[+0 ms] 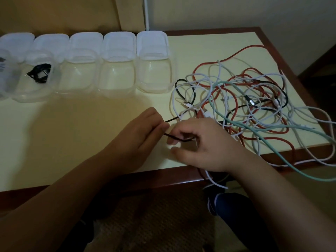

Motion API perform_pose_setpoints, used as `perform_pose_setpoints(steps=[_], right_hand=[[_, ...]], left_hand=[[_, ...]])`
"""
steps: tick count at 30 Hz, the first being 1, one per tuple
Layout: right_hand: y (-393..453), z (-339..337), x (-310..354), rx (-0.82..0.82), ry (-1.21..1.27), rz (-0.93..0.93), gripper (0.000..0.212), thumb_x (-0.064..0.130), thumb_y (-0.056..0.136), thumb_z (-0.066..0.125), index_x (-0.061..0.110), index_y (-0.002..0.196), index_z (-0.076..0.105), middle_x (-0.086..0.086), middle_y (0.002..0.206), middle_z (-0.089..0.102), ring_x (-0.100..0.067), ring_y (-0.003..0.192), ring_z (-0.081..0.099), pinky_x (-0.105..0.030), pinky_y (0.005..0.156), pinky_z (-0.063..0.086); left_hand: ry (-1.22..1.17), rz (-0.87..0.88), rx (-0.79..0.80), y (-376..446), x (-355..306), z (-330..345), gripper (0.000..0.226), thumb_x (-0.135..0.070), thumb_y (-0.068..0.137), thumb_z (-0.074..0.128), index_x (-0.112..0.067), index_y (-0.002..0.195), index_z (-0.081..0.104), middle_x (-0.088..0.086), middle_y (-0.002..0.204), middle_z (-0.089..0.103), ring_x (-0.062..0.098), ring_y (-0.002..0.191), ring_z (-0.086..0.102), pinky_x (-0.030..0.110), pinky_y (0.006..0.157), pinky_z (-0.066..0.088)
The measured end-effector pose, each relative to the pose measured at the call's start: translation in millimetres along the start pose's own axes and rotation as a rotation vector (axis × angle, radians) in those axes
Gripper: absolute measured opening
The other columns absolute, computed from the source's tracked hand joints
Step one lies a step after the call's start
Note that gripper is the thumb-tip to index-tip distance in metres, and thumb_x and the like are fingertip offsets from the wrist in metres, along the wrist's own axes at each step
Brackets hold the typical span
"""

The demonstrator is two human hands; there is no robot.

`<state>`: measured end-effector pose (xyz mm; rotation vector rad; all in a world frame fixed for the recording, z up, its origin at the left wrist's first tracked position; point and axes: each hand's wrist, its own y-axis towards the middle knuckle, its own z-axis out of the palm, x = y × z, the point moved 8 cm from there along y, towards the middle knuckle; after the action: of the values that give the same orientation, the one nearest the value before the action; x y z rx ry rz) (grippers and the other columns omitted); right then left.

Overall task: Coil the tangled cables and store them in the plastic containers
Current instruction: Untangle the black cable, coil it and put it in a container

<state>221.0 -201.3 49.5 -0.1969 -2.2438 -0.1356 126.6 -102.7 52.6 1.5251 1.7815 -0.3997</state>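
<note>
A tangle of red, white, black and mint-green cables [251,99] lies on the right half of the pale yellow table [76,135]. A thin black cable [177,138] runs out of the tangle between my hands. My left hand [138,137] pinches one part of it near the fingertips. My right hand [203,144] grips the same black cable just to the right, fingers curled round it. A row of clear plastic containers [154,77] with open white lids stands along the back. One container on the left holds a coiled black cable [39,72].
Several cables hang over the table's front-right edge [272,157], a mint-green one [309,171] trailing farthest. The table has a dark wooden rim [145,179]. A white pole [147,13] rises behind the containers. A patterned chair seat [154,224] sits below the table.
</note>
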Motion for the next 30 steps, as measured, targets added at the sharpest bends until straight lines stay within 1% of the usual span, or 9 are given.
perform_pose_setpoints(steps=[3, 6, 8, 12, 15, 18, 22, 26, 30], right_hand=[[0.9, 2.4, -0.9, 0.020, -0.142, -0.010, 0.022, 0.037, 0.093, 0.061, 0.018, 0.084, 0.069, 0.004, 0.074, 0.066, -0.012, 0.078, 0.061, -0.037, 0.072, 0.050], [-0.3, -3.5, -10.5, 0.008, -0.114, 0.014, 0.038, 0.035, 0.101, 0.054, 0.011, 0.073, 0.059, -0.004, 0.063, 0.057, -0.023, 0.068, 0.056, -0.040, 0.073, 0.047], [-1.9, -6.7, -11.5, -0.008, -0.095, 0.015, 0.039, 0.030, 0.105, 0.056, 0.008, 0.073, 0.059, -0.008, 0.063, 0.055, -0.026, 0.064, 0.055, -0.036, 0.073, 0.046], [-1.2, -6.5, -15.8, -0.057, -0.011, 0.086, 0.016, 0.028, 0.101, 0.064, 0.020, 0.088, 0.070, 0.000, 0.074, 0.066, -0.020, 0.071, 0.065, -0.037, 0.071, 0.052], [1.8, -8.5, -9.3, -0.179, -0.003, 0.057, 0.005, 0.017, 0.096, 0.069, 0.022, 0.097, 0.071, 0.006, 0.078, 0.069, -0.013, 0.073, 0.068, -0.032, 0.068, 0.055], [5.3, -2.3, -4.5, -0.233, 0.004, 0.068, 0.025, 0.020, 0.095, 0.070, 0.024, 0.119, 0.066, 0.007, 0.081, 0.069, -0.012, 0.068, 0.068, -0.020, 0.062, 0.052], [14.2, 15.1, 3.0, -0.153, -0.014, 0.062, 0.053, 0.023, 0.100, 0.064, 0.031, 0.150, 0.050, 0.008, 0.081, 0.069, -0.011, 0.062, 0.066, -0.020, 0.061, 0.051], [22.8, 20.8, -7.5, -0.143, -0.121, 0.202, 0.034, 0.037, 0.102, 0.061, 0.031, 0.135, 0.060, 0.004, 0.071, 0.067, -0.007, 0.063, 0.063, -0.021, 0.057, 0.043], [21.4, 6.2, -20.5, -0.264, -0.120, 0.316, 0.022, 0.035, 0.105, 0.051, 0.026, 0.115, 0.068, 0.002, 0.060, 0.063, -0.010, 0.054, 0.057, -0.022, 0.050, 0.037]], left_hand=[[-0.188, -0.141, -0.134, 1.7, 6.9, -12.9, 0.038, -0.036, 0.105, 0.039, -0.008, 0.081, 0.050, -0.004, 0.074, 0.046, 0.011, 0.069, 0.046, 0.026, 0.067, 0.036], [-0.636, -0.396, -0.532, -3.2, 30.0, -57.1, 0.041, -0.026, 0.104, 0.043, -0.022, 0.066, 0.059, -0.004, 0.060, 0.047, 0.014, 0.060, 0.044, 0.032, 0.060, 0.037], [-0.805, -0.442, -0.644, -9.1, 45.3, -82.5, 0.049, -0.025, 0.106, 0.044, -0.025, 0.058, 0.056, -0.005, 0.059, 0.044, 0.017, 0.062, 0.039, 0.035, 0.060, 0.036], [-0.746, -0.348, -0.417, -9.4, 46.0, -81.1, 0.055, -0.025, 0.104, 0.046, -0.026, 0.050, 0.047, -0.005, 0.059, 0.032, 0.021, 0.064, 0.028, 0.037, 0.063, 0.034], [-0.645, -0.259, -0.317, -9.4, 38.7, -67.0, 0.044, -0.026, 0.091, 0.056, -0.019, 0.049, 0.050, 0.001, 0.058, 0.039, 0.027, 0.061, 0.036, 0.048, 0.067, 0.032], [-0.679, -0.207, -0.312, -9.1, 35.1, -61.9, 0.035, -0.025, 0.083, 0.061, -0.016, 0.049, 0.058, 0.008, 0.060, 0.047, 0.039, 0.068, 0.042, 0.051, 0.075, 0.033], [-0.857, -0.143, -0.206, -6.3, 25.1, -57.8, 0.027, -0.015, 0.072, 0.059, -0.009, 0.047, 0.055, 0.008, 0.054, 0.044, 0.033, 0.063, 0.047, 0.045, 0.079, 0.044], [-1.202, -0.136, -0.131, -5.5, 24.1, -61.5, 0.031, -0.027, 0.062, 0.068, -0.023, 0.047, 0.042, -0.001, 0.053, 0.033, 0.026, 0.059, 0.034, 0.035, 0.076, 0.049], [-1.232, -0.278, -0.333, -8.9, 57.9, -77.0, 0.038, -0.022, 0.064, 0.053, -0.020, 0.053, 0.017, -0.002, 0.051, 0.019, 0.024, 0.058, 0.018, 0.032, 0.066, 0.042]])
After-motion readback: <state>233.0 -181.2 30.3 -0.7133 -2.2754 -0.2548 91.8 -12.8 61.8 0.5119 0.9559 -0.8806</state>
